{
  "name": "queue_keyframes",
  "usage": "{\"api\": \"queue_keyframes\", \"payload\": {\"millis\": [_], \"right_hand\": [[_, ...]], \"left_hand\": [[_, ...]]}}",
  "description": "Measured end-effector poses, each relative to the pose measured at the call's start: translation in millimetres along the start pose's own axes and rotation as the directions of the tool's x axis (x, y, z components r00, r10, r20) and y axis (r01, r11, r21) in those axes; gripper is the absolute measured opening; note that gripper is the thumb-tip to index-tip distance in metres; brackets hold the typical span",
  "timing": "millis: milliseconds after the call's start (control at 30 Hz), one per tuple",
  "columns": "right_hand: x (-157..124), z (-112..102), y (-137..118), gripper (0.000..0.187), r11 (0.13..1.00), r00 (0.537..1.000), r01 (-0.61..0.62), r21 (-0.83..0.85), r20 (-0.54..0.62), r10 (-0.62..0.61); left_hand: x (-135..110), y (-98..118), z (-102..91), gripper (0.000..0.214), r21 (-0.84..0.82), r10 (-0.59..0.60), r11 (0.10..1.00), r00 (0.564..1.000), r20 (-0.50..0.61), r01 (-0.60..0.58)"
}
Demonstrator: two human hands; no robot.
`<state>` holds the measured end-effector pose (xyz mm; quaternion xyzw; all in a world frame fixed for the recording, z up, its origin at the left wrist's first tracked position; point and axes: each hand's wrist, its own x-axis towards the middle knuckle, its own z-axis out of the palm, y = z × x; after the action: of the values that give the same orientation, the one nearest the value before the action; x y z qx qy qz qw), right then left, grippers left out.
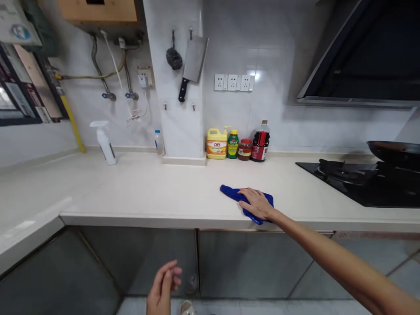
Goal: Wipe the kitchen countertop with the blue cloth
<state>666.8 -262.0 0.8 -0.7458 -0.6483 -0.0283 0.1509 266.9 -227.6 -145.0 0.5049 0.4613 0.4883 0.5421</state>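
Right hand (pixel 257 204) lies flat, fingers spread, on the blue cloth (pixel 246 201) near the countertop (pixel 147 188) front edge; bare counter stretches leftward. Left hand (pixel 162 288) hangs low, fingers loosely curled, holding nothing.

The only marking that reads clearly is the brand 立白, in red characters on the front label of the yellow detergent jug (pixel 216 143), which stands on the surface (pixel 147 188) against the wall. The smaller print under those characters is too fine to read. Just right of the jug, the green bottle (pixel 232 143) has a label with pale lettering that blurs out. Further right of the jug, the red-lidded jar (pixel 245 149) and the dark sauce bottle (pixel 260 142) carry red labels with illegible print. High up and far left of the jug, a white box (pixel 16 24) bears a round blue mark, also unreadable.
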Motion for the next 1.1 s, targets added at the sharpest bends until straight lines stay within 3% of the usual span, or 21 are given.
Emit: {"api": "queue_keyframes", "payload": {"millis": [67, 133, 200, 267, 367, 467, 667, 1100], "right_hand": [[4, 0, 1, 0.052, 0.999, 1.000, 0.022, 0.042, 0.003, -0.022], [11, 0, 4, 0.052, 0.996, 0.999, 0.045, 0.080, 0.002, -0.045], [19, 0, 8, 0.053, 0.992, 0.998, 0.065, 0.108, -0.002, -0.065], [26, 0, 12, 0.052, 0.989, 0.997, 0.076, 0.124, -0.007, -0.075], [34, 0, 17, 0.052, 0.987, 0.997, 0.078, 0.138, -0.015, -0.077], [42, 1, 21, 0.053, 0.986, 0.996, 0.086, 0.144, -0.012, -0.085], [78, 6, 33, 0.055, 0.990, 0.997, 0.074, 0.121, -0.005, -0.074], [188, 21, 39, 0.059, 0.985, 0.984, -0.169, -0.026, 0.056, 0.170]], "left_hand": [[30, 63, 23.9, 0.058, 0.162, 0.274, 0.949, 0.962, 0.000, -0.271], [59, 116, 47.4, 0.047, 0.368, 0.437, 0.831, 0.899, 0.034, -0.418], [87, 150, 67.7, 0.041, 0.509, 0.486, 0.731, 0.870, 0.080, -0.455], [112, 166, 82.3, 0.041, 0.611, 0.447, 0.678, 0.889, 0.098, -0.408], [138, 172, 94.3, 0.040, 0.728, 0.245, 0.636, 0.961, 0.124, -0.256], [144, 174, 102.1, 0.039, 0.815, 0.124, 0.566, 0.990, 0.063, -0.123], [131, 177, 116.2, 0.041, 0.902, 0.155, 0.431, 0.983, -0.099, 0.023], [133, 172, 117.3, 0.035, 0.931, 0.133, 0.361, 0.984, -0.117, 0.062]]}}
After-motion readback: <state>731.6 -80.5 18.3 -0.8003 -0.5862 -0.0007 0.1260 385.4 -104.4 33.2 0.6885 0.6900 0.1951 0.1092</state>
